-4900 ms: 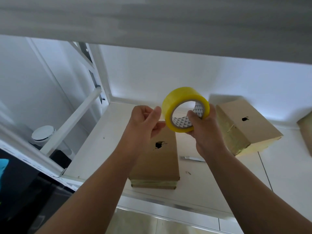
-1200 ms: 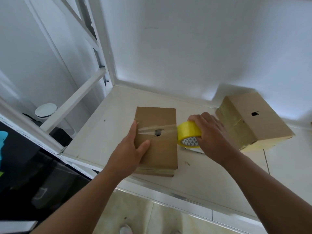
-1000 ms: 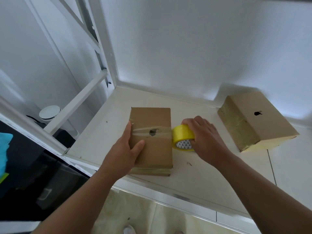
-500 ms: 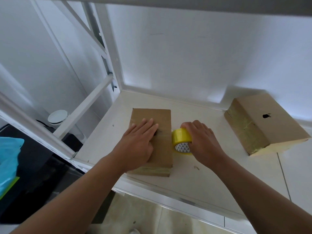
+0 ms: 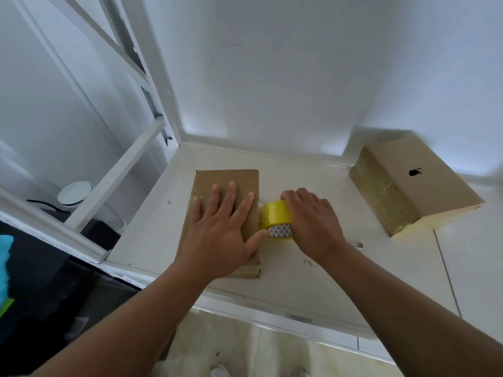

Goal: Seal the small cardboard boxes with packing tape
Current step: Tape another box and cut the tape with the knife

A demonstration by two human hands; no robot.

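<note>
A flat brown cardboard box point(image 5: 226, 180) lies on the white shelf point(image 5: 313, 268) near its left end. My left hand point(image 5: 220, 227) presses flat on its top with straight, spread fingers, covering the tape strip and the dark logo. A yellow roll of packing tape point(image 5: 273, 220) stands on the shelf against the box's right side. My right hand point(image 5: 313, 221) grips the roll from above with curled fingers.
A second taped cardboard box point(image 5: 413, 183) with a dark logo sits at the right, against the back wall. A small metal blade point(image 5: 356, 244) lies on the shelf behind my right wrist. White frame bars point(image 5: 114, 175) rise at the left; the shelf's front edge is close to me.
My left hand has slid from the box's left edge onto its top and now lies flat over the tape strip. The right hand has lowered the roll beside the box's right side.
</note>
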